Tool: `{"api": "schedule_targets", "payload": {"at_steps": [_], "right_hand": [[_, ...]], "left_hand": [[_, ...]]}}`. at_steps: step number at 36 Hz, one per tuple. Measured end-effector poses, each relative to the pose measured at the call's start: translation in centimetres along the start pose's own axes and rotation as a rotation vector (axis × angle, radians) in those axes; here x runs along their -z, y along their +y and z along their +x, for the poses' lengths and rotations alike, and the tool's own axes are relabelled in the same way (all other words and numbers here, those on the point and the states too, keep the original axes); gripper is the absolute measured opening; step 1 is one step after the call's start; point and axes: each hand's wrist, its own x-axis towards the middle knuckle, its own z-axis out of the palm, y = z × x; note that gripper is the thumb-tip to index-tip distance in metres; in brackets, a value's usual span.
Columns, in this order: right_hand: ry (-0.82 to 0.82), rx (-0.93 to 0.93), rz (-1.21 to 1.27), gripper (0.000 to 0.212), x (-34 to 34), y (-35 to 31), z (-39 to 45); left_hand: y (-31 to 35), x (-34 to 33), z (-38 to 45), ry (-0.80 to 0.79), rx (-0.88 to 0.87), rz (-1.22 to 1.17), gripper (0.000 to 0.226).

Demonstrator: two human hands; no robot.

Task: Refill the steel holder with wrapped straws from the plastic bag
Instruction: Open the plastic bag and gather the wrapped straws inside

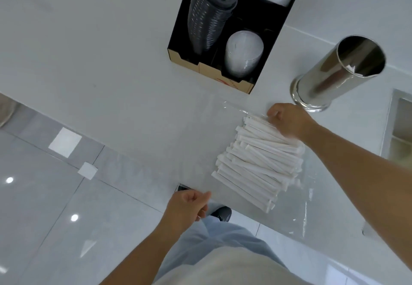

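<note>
The right hand (287, 121) rests curled on the far end of the wrapped straws (258, 162), fingers closed on the topmost few through or inside the clear plastic bag (305, 213) — which of the two cannot be told. The left hand (188, 206) hovers at the near edge of the white tabletop (100, 62), fingers loosely curled, thumb and forefinger pinching what looks like the bag's thin edge. The straws lie in a flat pile in the bag, just beside the steel holder (334, 75). The holder stands upright past the right hand, nearly empty — one paper tip shows at its rim. Further back sits a black cardboard organizer (182, 39) with stacked lids.
</note>
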Motion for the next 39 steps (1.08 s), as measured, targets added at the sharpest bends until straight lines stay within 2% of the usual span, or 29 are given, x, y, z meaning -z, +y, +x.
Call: {"api": "schedule_targets", "payload": {"at_steps": [4,9,16,22,26,28,32,36,39], "right_hand": [[-0.054,0.016,-0.018,0.013,0.0,0.1,0.3],[-0.074,0.056,-0.007,0.014,-0.4,0.0,-0.4],[-0.069,0.151,-0.014,0.017,-0.8,0.1,-2.0],[-0.016,0.196,-0.003,0.014,0.0,0.3,-3.3],[0.029,0.269,0.001,0.013,0.9,0.3,-4.7],[0.050,0.309,-0.005,0.012,1.2,0.2,-5.5],[0.100,0.367,0.000,0.011,2.0,-0.1,-6.8],[0.142,0.420,0.007,0.011,3.1,-0.7,-8.1],[0.190,0.445,0.014,0.010,4.2,-1.3,-9.1]], "left_hand": [[-0.1,-1.4,0.0,0.085,0.098,-0.190,0.035],[-0.6,-2.8,-0.2,0.073,0.150,-0.317,0.029],[-0.9,-4.5,-1.4,0.114,0.056,-0.465,0.029],[-1.1,-5.2,-2.2,0.248,-0.127,-0.405,0.016],[-0.7,-5.5,-1.9,0.286,-0.200,-0.438,0.016],[-0.4,-5.7,-1.7,0.294,-0.179,-0.535,0.005],[0.4,-6.2,-1.3,0.263,-0.132,-0.710,0.007],[1.5,-6.1,-0.7,0.204,-0.089,-0.809,0.001],[2.3,-5.8,-0.1,0.157,-0.083,-0.850,0.007]]}}
